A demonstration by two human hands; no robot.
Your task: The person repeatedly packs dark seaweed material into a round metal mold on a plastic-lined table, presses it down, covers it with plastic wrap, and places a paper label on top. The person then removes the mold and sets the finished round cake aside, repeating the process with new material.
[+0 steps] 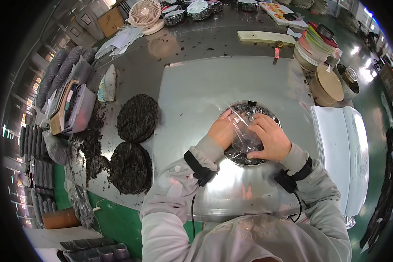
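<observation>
A round dark cake wrapped in clear plastic film point(245, 139) lies before me on a shiny metal sheet, inside a thin round rim. My left hand point(222, 131) is at its left side, with fingertips at a raised fold of the film. On the right side, my right hand point(270, 137) spreads over the wrapped cake, thumb low and fingers bent on the film. Whether either hand pinches the film is not plain. Two unwrapped dark, fibrous round cakes, one farther point(137, 118) and one nearer point(130, 168), lie to the left, touching or nearly touching.
Dark crumbs point(93, 144) cover the table's left part beside a plastic bin point(82, 109). A fan point(145, 13) and several wrapped cakes point(199, 9) stand at the back. Stacked plates point(314, 46), round brown discs point(327, 83) and white sheets point(332, 157) are at the right.
</observation>
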